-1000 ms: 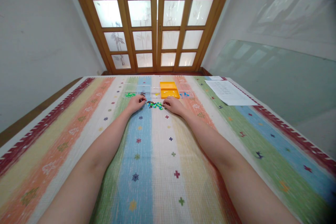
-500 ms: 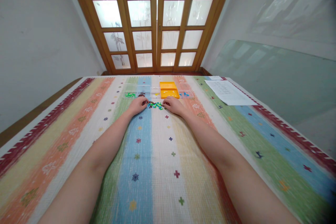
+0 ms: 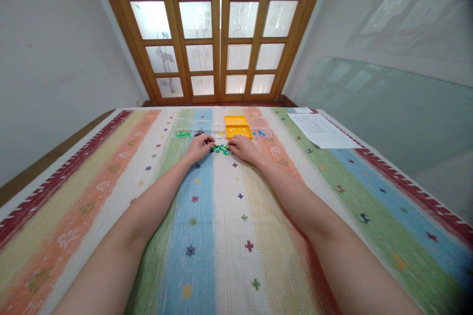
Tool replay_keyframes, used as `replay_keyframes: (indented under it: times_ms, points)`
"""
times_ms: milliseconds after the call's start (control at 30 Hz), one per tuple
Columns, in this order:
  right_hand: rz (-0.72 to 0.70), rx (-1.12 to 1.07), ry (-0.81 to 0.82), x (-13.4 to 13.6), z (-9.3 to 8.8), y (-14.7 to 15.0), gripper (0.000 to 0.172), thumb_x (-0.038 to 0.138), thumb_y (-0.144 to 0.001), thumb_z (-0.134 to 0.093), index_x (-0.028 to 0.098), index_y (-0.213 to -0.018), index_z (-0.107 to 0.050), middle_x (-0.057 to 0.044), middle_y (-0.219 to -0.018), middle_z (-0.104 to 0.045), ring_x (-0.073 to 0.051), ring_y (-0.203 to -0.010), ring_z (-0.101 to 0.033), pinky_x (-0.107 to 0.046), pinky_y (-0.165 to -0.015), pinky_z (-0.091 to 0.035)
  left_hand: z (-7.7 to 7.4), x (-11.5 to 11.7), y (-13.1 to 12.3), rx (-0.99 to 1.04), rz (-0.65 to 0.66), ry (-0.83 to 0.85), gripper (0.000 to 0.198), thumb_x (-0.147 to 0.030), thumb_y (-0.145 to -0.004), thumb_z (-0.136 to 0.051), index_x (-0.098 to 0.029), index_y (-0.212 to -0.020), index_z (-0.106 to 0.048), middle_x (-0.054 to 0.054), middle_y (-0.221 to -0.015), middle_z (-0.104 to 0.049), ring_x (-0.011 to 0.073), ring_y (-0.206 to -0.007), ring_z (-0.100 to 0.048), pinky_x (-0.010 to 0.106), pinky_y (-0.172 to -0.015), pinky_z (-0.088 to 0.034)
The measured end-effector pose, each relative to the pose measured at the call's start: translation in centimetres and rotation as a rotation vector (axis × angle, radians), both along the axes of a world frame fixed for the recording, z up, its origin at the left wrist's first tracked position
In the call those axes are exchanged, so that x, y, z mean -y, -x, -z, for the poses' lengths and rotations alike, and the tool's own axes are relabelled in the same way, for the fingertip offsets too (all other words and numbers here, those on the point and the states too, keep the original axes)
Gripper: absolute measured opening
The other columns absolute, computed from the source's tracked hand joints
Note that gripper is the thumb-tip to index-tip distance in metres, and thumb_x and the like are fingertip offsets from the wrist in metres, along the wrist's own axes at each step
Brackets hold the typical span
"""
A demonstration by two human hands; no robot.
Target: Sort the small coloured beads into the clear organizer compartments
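A small pile of green, blue and dark brown pieces (image 3: 220, 149) lies on the striped tablecloth between my two hands. My left hand (image 3: 200, 147) is at the pile's left edge, its fingers bent together in a pinch. Opposite it, my right hand (image 3: 242, 147) touches or nearly touches the pile's right side with its fingers curled closed. What either pinch holds is too small to make out. Just beyond are clear plastic boxes: one with green pieces (image 3: 183, 134), one with dark brown pieces (image 3: 199, 133), one with blue pieces (image 3: 259, 133). An open yellow box (image 3: 238, 121) stands among them, holding small pale pieces.
White paper sheets (image 3: 320, 130) lie at the table's far right. The patterned tablecloth (image 3: 229, 236) covers the table. Beyond its far edge stand wooden doors with glass panes (image 3: 240, 19), and a glass panel (image 3: 384, 103) leans along the right wall.
My left hand has shifted slightly right and in over the pile's left edge, covering some pieces there. My right hand has edged a little left.
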State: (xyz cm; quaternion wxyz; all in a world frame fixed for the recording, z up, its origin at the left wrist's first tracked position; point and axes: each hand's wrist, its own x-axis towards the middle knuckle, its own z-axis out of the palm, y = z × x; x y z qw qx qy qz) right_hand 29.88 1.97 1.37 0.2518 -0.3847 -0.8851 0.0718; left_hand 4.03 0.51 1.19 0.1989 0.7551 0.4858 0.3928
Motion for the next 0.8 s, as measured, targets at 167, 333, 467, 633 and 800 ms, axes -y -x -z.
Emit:
replay_keyframes:
  times_ms: [167, 333, 467, 633, 800]
  points:
    - [0.008, -0.140, 0.006, 0.8, -0.4, 1.4, 0.018, 0.033, -0.102, -0.060, 0.022, -0.107, -0.073, -0.008, -0.104, -0.071, -0.024, -0.100, -0.061, -0.034, -0.092, -0.042, 0.3, 0.1, -1.8, 0.176, 0.045, 0.059, 0.022, -0.036, -0.090, -0.067, -0.017, -0.098, -0.074, 0.007, -0.096, -0.075, 0.0180, -0.083, -0.065, 0.031, -0.077, -0.051]
    - [-0.027, -0.165, 0.011, 1.2, -0.5, 1.7, 0.019, 0.035, -0.103, -0.059, 0.023, -0.106, -0.074, -0.008, -0.103, -0.071, -0.023, -0.099, -0.061, -0.034, -0.090, -0.042, 0.4, 0.5, -2.3, 0.266, 0.100, 0.135, 0.025, -0.039, -0.089, -0.069, -0.016, -0.099, -0.074, 0.007, -0.093, -0.075, 0.0163, -0.078, -0.064, 0.030, -0.074, -0.051]
    - [-0.044, -0.151, 0.000, 1.1, -0.4, 1.7, 0.019, 0.035, -0.103, -0.061, 0.022, -0.102, -0.074, -0.008, -0.100, -0.072, -0.022, -0.096, -0.061, -0.033, -0.089, -0.042, 0.7, 0.8, -2.7, 0.309, 0.169, 0.159, 0.025, -0.039, -0.089, -0.070, -0.016, -0.098, -0.073, 0.007, -0.094, -0.075, 0.0158, -0.079, -0.064, 0.030, -0.077, -0.051]
    - [-0.006, -0.148, -0.078, 0.5, -0.1, 1.5, 0.016, 0.032, -0.101, -0.064, 0.020, -0.094, -0.073, -0.007, -0.094, -0.072, -0.022, -0.091, -0.061, -0.033, -0.085, -0.041, 1.2, 0.4, -2.5, 0.308, 0.086, 0.107, 0.016, -0.034, -0.089, -0.068, -0.019, -0.094, -0.070, 0.003, -0.087, -0.071, 0.0153, -0.076, -0.062, 0.029, -0.073, -0.049]
    - [0.265, -0.185, -0.128, -0.9, -0.2, -0.7, 0.018, 0.029, -0.100, -0.061, 0.019, -0.090, -0.073, -0.009, -0.092, -0.072, -0.023, -0.087, -0.061, -0.034, -0.083, -0.041, 1.3, 0.0, -1.3, 0.046, -0.076, 0.000, 0.008, -0.023, -0.089, -0.064, -0.021, -0.089, -0.072, 0.003, -0.088, -0.072, 0.0188, -0.082, -0.062, 0.033, -0.081, -0.050]
